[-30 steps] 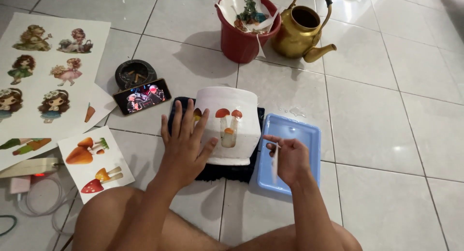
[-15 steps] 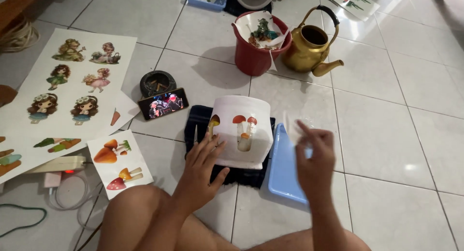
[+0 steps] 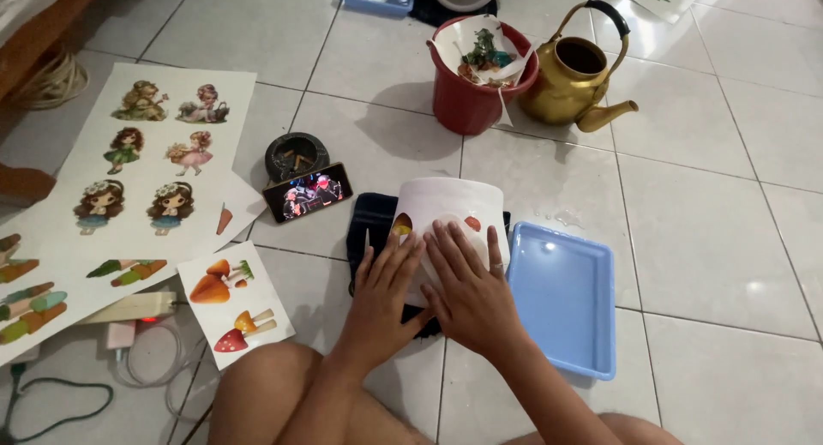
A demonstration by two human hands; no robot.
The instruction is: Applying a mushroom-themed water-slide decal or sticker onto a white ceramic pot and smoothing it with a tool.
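Both palms flat on a white pot (image 3: 447, 207) lying sideways over a dark cloth (image 3: 372, 226).

Left hand (image 3: 383, 296) spread, right hand (image 3: 467, 284) spread and pressing the mushroom picture; could smear or wrinkle under uneven pressure, or roll toward the blue tray (image 3: 566, 301) just beside.

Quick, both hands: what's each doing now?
Left hand: open, flat on the white mushroom-printed pot.
Right hand: open, pressing the same pot.
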